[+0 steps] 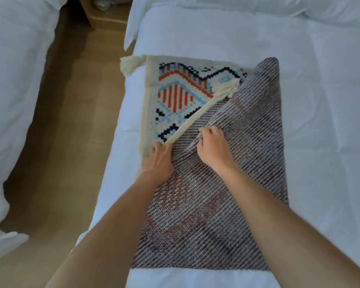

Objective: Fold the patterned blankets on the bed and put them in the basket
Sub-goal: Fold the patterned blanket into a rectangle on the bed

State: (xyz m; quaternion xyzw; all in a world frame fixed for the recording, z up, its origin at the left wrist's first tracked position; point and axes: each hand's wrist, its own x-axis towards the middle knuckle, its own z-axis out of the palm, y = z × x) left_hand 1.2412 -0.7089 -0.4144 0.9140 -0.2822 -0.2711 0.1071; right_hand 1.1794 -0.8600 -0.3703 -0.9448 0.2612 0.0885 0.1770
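Nearest, the patterned blanket (212,194) lies on the white bed (312,121), its grey underside turned up. The left hand (159,161) pinches the cream hem; the right hand (213,149) grips a bunch of the folded-over layer. Beyond, the coloured face and tassel (130,64) show. To fold cleanly, the person should draw the hem across until the edges meet. No basket is visible.

A bedroom: two white-sheeted beds (299,80) flank a wooden floor (71,121).
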